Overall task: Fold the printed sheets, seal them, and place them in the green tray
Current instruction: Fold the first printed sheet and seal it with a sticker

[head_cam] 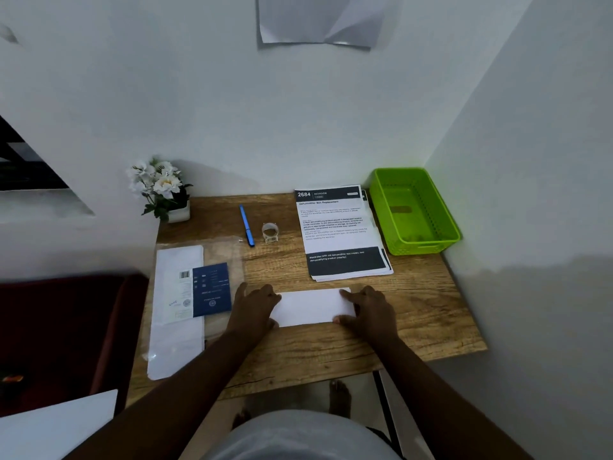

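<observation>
A folded white sheet (311,307) lies flat on the wooden table (431,310), near its front middle. My left hand (255,307) presses its left end, my right hand (368,310) its right end, with fingertips on both its far and near edges. Behind it a stack of printed sheets (341,232) lies face up, black bands at top and bottom. The green tray (446,224) stands at the back right corner with nothing visible inside. A small roll of tape (270,232) sits between the stack and a blue pen (247,225).
A clear plastic pack of white envelopes with a blue label (189,303) lies at the table's left. A white pot of white flowers (164,190) stands at the back left. Walls close the back and right. A dark red seat (66,333) is left of the table.
</observation>
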